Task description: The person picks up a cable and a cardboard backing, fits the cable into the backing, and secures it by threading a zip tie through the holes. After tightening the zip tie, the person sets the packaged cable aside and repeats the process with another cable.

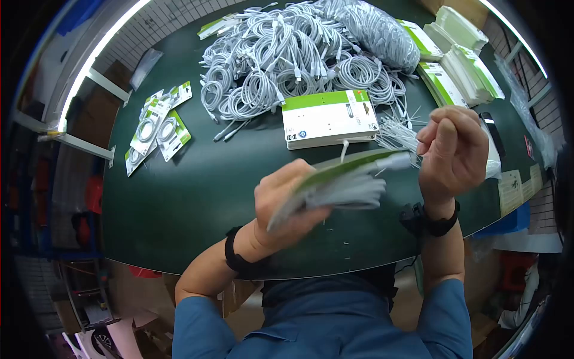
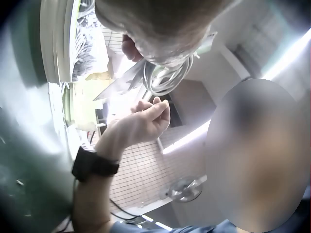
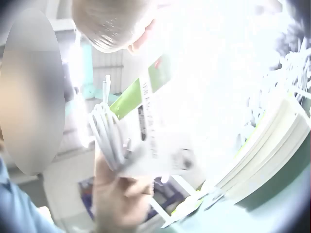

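Note:
My left hand (image 1: 287, 206) grips a green-and-white card (image 1: 353, 160) with a coiled grey-white cable (image 1: 353, 194) against it; the head view blurs them. In the right wrist view the left hand (image 3: 121, 199) holds the lower end of the printed card (image 3: 170, 158), the coil (image 3: 108, 136) beside it. Just right of the card, my right hand (image 1: 455, 152) is raised, its fingers curled and thumb against them; no object shows between them. The left wrist view shows this right hand (image 2: 143, 127) below the coil (image 2: 167, 80), apart from it.
Behind lie a large heap of coiled cables (image 1: 287, 54), a stack of cards (image 1: 329, 122) and loose white ties (image 1: 397, 134). More card stacks (image 1: 463, 75) and a dark phone-like object (image 1: 493, 134) are right. Several carded cables (image 1: 158, 122) lie left on the green table (image 1: 173, 209).

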Demonstrator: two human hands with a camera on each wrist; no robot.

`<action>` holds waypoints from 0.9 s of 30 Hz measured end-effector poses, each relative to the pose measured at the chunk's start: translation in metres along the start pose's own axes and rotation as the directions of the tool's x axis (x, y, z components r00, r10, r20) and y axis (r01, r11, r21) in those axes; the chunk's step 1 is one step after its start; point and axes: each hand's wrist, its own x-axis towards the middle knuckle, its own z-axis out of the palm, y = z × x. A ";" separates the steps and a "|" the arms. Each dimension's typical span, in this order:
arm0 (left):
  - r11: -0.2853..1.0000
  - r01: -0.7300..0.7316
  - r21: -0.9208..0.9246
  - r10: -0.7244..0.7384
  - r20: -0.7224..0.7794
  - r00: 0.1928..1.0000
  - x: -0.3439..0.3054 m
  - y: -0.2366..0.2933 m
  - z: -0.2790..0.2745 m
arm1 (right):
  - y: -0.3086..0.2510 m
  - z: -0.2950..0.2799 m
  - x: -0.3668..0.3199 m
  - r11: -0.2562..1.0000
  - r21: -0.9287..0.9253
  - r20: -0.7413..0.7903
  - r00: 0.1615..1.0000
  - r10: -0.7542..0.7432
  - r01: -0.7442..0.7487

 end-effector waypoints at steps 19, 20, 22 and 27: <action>0.717 0.295 -0.632 -0.561 -0.271 0.782 0.057 -0.006 0.051 | -0.001 0.033 -0.007 0.753 -0.393 0.425 0.830 -0.360 0.528; 0.762 0.296 -0.576 -0.527 -0.285 0.801 0.056 -0.009 0.052 | 0.000 0.035 -0.009 0.751 -0.405 0.416 0.836 -0.358 0.522; 0.870 0.279 -0.407 -0.422 -0.322 0.847 0.052 -0.019 0.053 | 0.001 0.040 -0.012 0.749 -0.425 0.396 0.848 -0.352 0.509; 0.946 0.277 -0.169 -0.319 -0.318 0.893 0.049 -0.022 0.051 | 0.007 0.046 -0.015 0.769 -0.406 0.366 0.859 -0.359 0.495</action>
